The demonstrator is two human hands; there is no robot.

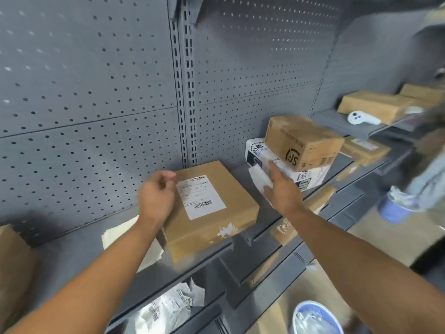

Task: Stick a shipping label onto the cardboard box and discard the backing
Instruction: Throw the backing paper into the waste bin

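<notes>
Since shipping label (200,196) already lies flat on top of cardboard box (207,208) on shelf (79,251), we judge sticking done, backing disposal left. Our left hand (157,197) rests at label's left edge, fingers curled, grip holding nothing we can see. Crumpled paper (168,307) sits on lower shelf, near left. Our right hand (280,189), right of box, grips white sheet (258,180), probably backing. Blue bucket (315,318), near right, holds crumpled scraps; second blue bucket (397,204), farther right, likewise.
</notes>
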